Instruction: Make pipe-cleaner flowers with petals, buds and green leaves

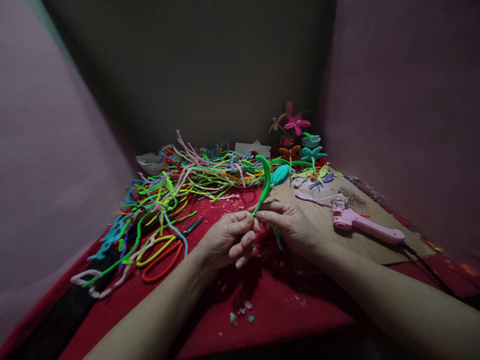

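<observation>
A curved green pipe-cleaner leaf (264,182) stands up between my two hands. At its narrow base, my left hand (232,235) pinches it between thumb and forefinger, the other fingers curled. My right hand (287,222) pinches the same base from the other side, thumb on top. Just behind the leaf a fuzzy turquoise petal (280,175) rises above my right hand. A turquoise strand shows below that hand; whether it belongs to the petal is hidden by the fingers.
Loose pipe cleaners (210,172) lie heaped at the back left. Scissors (193,226) with red and yellow handles lie left of my hands. A pink glue gun (360,225) with a cord rests on a brown board (386,250). Fuzzy flowers (297,123) stand behind. Scraps dot the red cloth (292,320).
</observation>
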Available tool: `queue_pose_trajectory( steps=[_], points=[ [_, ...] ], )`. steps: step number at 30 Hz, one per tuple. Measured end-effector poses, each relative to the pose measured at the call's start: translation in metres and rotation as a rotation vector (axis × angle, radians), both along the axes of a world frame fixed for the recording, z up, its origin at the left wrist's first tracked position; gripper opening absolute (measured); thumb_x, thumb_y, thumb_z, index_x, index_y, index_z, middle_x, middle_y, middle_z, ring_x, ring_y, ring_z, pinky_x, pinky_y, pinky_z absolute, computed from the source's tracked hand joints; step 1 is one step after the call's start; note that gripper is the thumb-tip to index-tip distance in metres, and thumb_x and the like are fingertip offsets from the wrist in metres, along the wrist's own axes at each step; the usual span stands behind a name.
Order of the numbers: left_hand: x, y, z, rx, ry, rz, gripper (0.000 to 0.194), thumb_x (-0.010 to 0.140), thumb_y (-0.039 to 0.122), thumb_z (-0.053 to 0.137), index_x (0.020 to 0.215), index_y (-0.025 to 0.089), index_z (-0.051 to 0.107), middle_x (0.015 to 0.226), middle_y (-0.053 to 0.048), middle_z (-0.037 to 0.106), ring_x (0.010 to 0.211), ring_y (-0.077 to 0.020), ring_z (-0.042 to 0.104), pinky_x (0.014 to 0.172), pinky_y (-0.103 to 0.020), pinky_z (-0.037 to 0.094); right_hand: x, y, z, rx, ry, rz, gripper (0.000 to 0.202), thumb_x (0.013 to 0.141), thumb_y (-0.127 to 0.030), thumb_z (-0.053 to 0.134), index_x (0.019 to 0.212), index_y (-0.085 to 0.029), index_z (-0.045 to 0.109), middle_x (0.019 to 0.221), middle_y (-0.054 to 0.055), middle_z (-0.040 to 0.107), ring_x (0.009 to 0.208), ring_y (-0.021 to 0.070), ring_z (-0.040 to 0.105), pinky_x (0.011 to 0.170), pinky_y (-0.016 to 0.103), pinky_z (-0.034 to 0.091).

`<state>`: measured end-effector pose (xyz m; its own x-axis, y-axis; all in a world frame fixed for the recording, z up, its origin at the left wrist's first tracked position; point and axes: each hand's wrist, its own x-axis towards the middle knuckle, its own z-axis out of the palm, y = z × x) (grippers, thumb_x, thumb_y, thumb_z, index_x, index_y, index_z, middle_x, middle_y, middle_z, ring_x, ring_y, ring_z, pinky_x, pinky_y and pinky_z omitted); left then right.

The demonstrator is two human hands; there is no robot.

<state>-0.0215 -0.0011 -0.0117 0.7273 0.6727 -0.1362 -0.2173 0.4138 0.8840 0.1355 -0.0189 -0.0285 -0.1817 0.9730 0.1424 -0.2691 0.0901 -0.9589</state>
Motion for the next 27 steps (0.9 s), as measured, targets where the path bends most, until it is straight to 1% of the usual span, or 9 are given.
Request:
queue_pose_trajectory(
  steps=[4,6,10,15,18,20,23,25,27],
  points=[
    [-0.006,0.003,-0.003,-0.092,-0.120,-0.128,0.016,0.083,0.026,0.053,0.077,0.011,0.056,0.043,0.008,0.043,0.021,0.0008,0.021,0.023,-0.013,0.036,0.000,0.000,0.003,0.017,0.040,0.076,0.018,0.074,-0.031,0.062,0.085,-0.017,0.068,0.069,0.000,0.062,0.066,0.0122,0.055,0.068,0.027,0.042],
    [-0.007,0.002,-0.003,-0.106,-0.150,-0.156,0.016,0.084,0.025,0.051,0.079,0.011,0.057,0.042,0.008,0.043,0.021,0.0006,0.022,0.023,-0.013,0.037,0.000,0.000,0.003,0.041,0.047,0.109,0.018,0.075,-0.031,0.061,0.084,-0.017,0.068,0.067,0.000,0.063,0.066,0.0122,0.055,0.068,0.028,0.042],
    [-0.005,0.000,-0.002,-0.095,-0.149,-0.147,0.017,0.083,0.025,0.053,0.077,0.011,0.058,0.041,0.007,0.044,0.021,-0.0006,0.026,0.023,-0.015,0.038,0.000,0.002,0.000,0.052,0.044,0.114,0.018,0.075,-0.030,0.060,0.066,-0.016,0.065,0.064,0.001,0.062,0.061,0.0116,0.054,0.062,0.026,0.040],
    [0.000,0.001,-0.001,-0.006,-0.057,-0.072,0.019,0.081,0.029,0.053,0.078,0.011,0.057,0.043,0.006,0.048,0.022,-0.0018,0.029,0.025,-0.017,0.038,0.001,0.004,-0.006,-0.038,0.091,0.067,0.014,0.071,-0.029,0.063,0.071,-0.015,0.064,0.061,0.000,0.060,0.056,0.0109,0.052,0.056,0.025,0.039],
    [0.003,0.000,-0.001,0.213,0.169,0.056,0.025,0.082,0.036,0.051,0.078,0.012,0.056,0.049,0.002,0.055,0.028,-0.0054,0.041,0.033,-0.018,0.038,0.001,0.003,-0.004,-0.085,0.067,0.018,0.014,0.070,-0.029,0.063,0.072,-0.015,0.063,0.059,-0.001,0.059,0.050,0.0104,0.050,0.051,0.025,0.037],
    [0.005,-0.001,-0.002,0.461,0.367,0.232,0.024,0.081,0.037,0.052,0.074,0.014,0.054,0.053,0.003,0.055,0.035,-0.0066,0.047,0.039,-0.017,0.036,0.000,0.001,-0.001,-0.077,0.023,-0.039,0.014,0.069,-0.029,0.062,0.072,-0.015,0.064,0.061,0.000,0.060,0.051,0.0110,0.051,0.050,0.025,0.037],
    [0.006,-0.005,-0.009,0.870,0.590,0.503,0.019,0.074,0.034,0.061,0.070,0.018,0.054,0.056,0.004,0.050,0.048,-0.0082,0.046,0.050,-0.019,0.034,-0.001,0.000,0.002,-0.042,-0.054,-0.124,0.014,0.069,-0.028,0.063,0.071,-0.015,0.066,0.065,0.001,0.061,0.056,0.0112,0.051,0.053,0.024,0.039],
    [0.005,-0.006,-0.013,1.049,0.665,0.591,0.014,0.073,0.031,0.062,0.070,0.020,0.055,0.060,0.003,0.051,0.053,-0.0096,0.044,0.055,-0.019,0.032,-0.002,0.001,0.001,-0.022,-0.088,-0.162,0.013,0.068,-0.028,0.063,0.070,-0.016,0.067,0.066,0.001,0.062,0.059,0.0117,0.051,0.055,0.024,0.039],
    [0.004,-0.007,-0.016,1.125,0.706,0.606,0.009,0.075,0.028,0.059,0.070,0.021,0.056,0.060,0.002,0.050,0.053,-0.0103,0.043,0.055,-0.020,0.029,-0.003,0.001,0.000,-0.002,-0.108,-0.180,0.013,0.069,-0.028,0.063,0.070,-0.016,0.068,0.069,0.002,0.063,0.064,0.0130,0.052,0.058,0.025,0.040]
  ],
)
